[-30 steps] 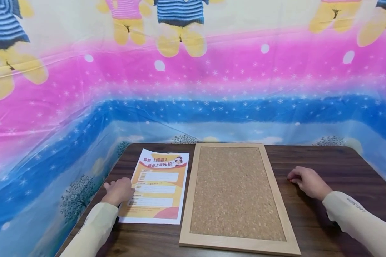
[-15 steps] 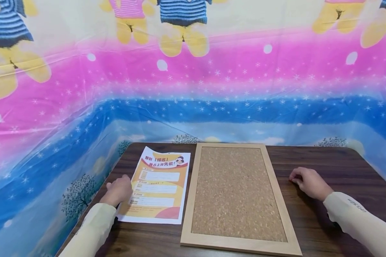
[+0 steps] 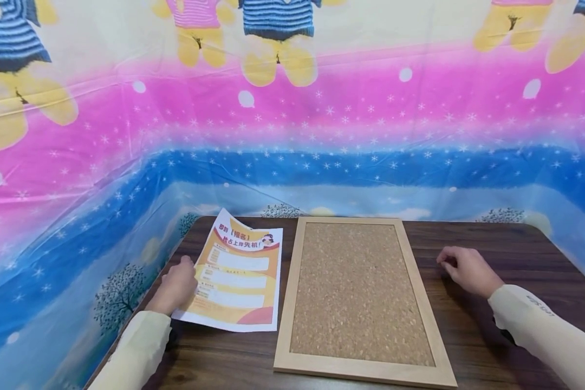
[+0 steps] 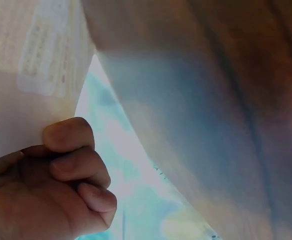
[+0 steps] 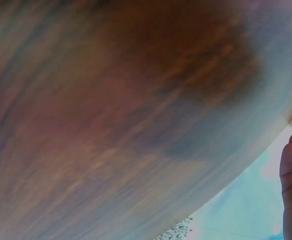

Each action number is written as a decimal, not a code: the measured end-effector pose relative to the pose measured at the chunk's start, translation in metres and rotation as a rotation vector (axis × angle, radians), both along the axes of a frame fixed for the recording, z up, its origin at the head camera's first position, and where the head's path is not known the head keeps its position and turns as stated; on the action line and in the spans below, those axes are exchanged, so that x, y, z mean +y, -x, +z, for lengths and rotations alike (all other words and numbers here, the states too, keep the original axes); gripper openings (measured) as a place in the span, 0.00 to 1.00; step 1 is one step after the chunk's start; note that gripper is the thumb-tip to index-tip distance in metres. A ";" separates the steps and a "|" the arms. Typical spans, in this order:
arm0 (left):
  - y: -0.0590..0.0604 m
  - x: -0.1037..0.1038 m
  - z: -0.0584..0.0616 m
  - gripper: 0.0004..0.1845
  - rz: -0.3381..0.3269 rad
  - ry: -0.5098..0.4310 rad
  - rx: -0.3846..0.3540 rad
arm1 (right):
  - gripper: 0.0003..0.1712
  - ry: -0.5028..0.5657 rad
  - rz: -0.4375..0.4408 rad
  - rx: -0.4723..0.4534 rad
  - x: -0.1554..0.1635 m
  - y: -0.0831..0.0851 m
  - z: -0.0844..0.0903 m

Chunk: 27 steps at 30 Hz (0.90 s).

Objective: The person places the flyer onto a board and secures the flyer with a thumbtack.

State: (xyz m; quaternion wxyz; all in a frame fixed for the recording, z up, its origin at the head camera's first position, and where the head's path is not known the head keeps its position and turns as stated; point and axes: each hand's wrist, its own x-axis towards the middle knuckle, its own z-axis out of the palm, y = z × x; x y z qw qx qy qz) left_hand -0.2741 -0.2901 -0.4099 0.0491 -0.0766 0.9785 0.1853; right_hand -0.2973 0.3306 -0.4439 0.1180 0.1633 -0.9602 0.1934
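Note:
A printed poster sheet (image 3: pixel 239 271) in orange, yellow and white, with Chinese text, is at the left in the head view. My left hand (image 3: pixel 176 284) pinches its left edge between thumb and curled fingers. In the left wrist view, the same hand (image 4: pixel 61 185) holds the sheet (image 4: pixel 31 100) clear of the tabletop. To the right of the sheet lies a cork board (image 3: pixel 361 292) with a pale wooden frame. Beyond its right side is my right hand (image 3: pixel 473 271), fingers bent, low over the table. Whether its fingertips hold anything small is hidden; the right wrist view cuts most of the hand off.
The dark wooden table (image 3: pixel 507 238) has rounded far corners. A printed cloth (image 3: pixel 346 119) in pink, blue and white hangs close behind it and along the sides. The sheet's right edge is close to the board's left frame.
My left hand has lifted the sheet's left side, and the sheet has shifted a little away from me. A red speck at my right fingertips earlier no longer shows; that hand rose slightly.

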 end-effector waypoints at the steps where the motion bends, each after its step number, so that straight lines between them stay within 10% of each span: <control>1: 0.000 -0.001 0.002 0.18 0.005 -0.020 0.009 | 0.06 0.010 0.001 0.000 -0.001 0.000 0.001; 12: 0.001 -0.005 0.019 0.14 0.070 -0.144 0.029 | 0.06 0.065 0.007 0.002 -0.007 -0.001 0.013; 27: 0.003 0.010 0.040 0.08 -0.004 -0.239 0.111 | 0.07 0.096 0.002 0.018 -0.012 0.003 0.021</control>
